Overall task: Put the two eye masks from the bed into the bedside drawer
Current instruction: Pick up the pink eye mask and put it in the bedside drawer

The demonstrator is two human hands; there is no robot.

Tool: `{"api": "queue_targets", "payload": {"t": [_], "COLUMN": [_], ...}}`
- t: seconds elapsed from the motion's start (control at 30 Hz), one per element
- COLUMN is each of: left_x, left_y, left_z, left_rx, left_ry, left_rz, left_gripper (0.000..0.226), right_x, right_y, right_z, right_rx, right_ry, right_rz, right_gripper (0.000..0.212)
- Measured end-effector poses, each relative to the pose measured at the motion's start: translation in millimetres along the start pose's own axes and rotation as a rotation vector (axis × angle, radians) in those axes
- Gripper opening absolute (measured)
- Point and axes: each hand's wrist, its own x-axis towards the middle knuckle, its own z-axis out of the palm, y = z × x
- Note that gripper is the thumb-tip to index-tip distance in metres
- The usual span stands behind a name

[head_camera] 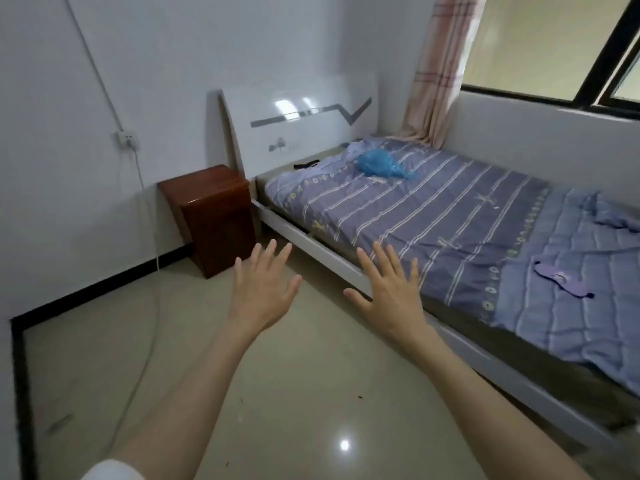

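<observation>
A purple eye mask lies on the blue quilt at the right of the bed. A dark strap-like item, maybe the second eye mask, lies at the head of the bed by the headboard; I cannot tell for sure. The red-brown bedside cabinet stands left of the bed against the wall, its drawer closed. My left hand and my right hand are held out over the floor, fingers spread, palms down, holding nothing. Both are short of the bed edge.
A blue plastic bag rests near the pillow end. A white cable hangs from a wall socket down to the floor beside the cabinet. A curtain and window are behind the bed. Glossy tile floor lies between me and the cabinet.
</observation>
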Motion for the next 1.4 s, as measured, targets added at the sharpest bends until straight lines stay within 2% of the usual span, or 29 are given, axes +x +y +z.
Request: {"api": "queue_targets", "payload": {"t": [0.2, 0.57, 0.87, 1.03, 1.2, 1.4], "left_x": [54, 248, 380, 482, 594, 700], "left_y": [-32, -67, -141, -191, -236, -270], "left_z": [44, 98, 147, 171, 177, 208], "left_rx": [0.047, 0.019, 0.018, -0.002, 0.004, 0.007], "left_ry": [-0.072, -0.052, -0.122, -0.179, -0.163, -0.221], "left_rz": [-0.061, -0.134, -0.199, -0.148, -0.058, -0.001], "left_gripper": [0.059, 0.058, 0.060, 0.059, 0.060, 0.061], "right_x": [72, 278, 437, 538, 644, 746], "right_y": [27, 74, 75, 63, 52, 67], "right_z": [42, 86, 152, 190, 215, 245], "right_rx": [-0.024, 0.029, 0.024, 0.032, 0.031, 0.012], "right_ry": [-0.071, -0.110, -0.123, -0.121, -0.089, -0.087], "right_rz": [-0.016, -0.037, -0.050, -0.016, 0.021, 0.070], "right_gripper": [0.072, 0.072, 0.072, 0.071, 0.073, 0.074]}}
